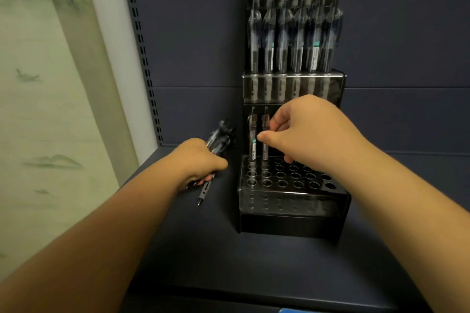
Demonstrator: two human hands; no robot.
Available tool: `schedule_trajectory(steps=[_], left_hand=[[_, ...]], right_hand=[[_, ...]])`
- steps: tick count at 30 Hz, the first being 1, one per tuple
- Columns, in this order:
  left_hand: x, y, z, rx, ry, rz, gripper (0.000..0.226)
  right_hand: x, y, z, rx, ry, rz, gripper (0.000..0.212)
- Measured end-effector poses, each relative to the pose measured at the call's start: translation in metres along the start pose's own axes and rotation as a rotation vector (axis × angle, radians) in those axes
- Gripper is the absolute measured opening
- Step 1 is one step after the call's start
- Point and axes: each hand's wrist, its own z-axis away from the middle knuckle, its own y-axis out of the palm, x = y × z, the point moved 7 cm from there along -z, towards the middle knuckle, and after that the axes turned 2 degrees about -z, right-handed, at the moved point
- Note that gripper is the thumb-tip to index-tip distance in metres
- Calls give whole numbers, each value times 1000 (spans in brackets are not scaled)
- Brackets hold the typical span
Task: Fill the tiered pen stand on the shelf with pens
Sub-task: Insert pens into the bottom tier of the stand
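A dark tiered pen stand point(292, 207) sits on the shelf against the back panel. Its upper tiers point(292, 86) are packed with upright pens. The bottom tier has many round holes, and two pens stand in its back left corner. My right hand point(302, 129) pinches the second of these pens point(265, 122) by its barrel, next to the first pen point(252, 134). My left hand point(201, 164) grips a bundle of pens point(220, 138) to the left of the stand, with tips poking out below the fist.
The dark shelf board point(229, 262) stretches in front of the stand. A slotted upright point(143, 53) runs up the left side, beside a pale wall panel point(50, 109). A small blue object point(286, 310) peeks in at the bottom edge.
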Motion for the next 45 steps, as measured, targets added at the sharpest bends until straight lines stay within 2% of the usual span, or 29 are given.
schedule_trajectory(steps=[5,8,13,18,24,28,32,40,43,45], left_hand=[[2,-29,-2,-134,64,534,9],[-1,-40,-3,-176,79,684,14],[-22,-39,-5,-125,247,1013,11],[-34,-33,8,-112,373,965,13],[-40,-30,29,-52,492,900,9],[-44,-35,43,-62,606,826,15],[-50,-38,51,-66,683,759,32],[-56,-38,65,-103,746,818,19],[-55,-39,68,-105,773,864,10],[-52,-41,67,-123,758,890,14]], right_hand=[[-2,-2,2,-26,4,-1,22],[1,-3,6,-47,1,35,21],[2,-9,16,-66,32,111,25],[4,-19,30,-149,58,123,27],[28,-17,22,-138,25,-95,23],[52,-14,7,-111,3,-222,24],[74,-12,-5,-169,-34,-235,21],[81,-8,-6,-120,-30,-206,35],[85,-20,-1,-205,-80,-252,31],[83,-38,1,-325,-102,-293,31]])
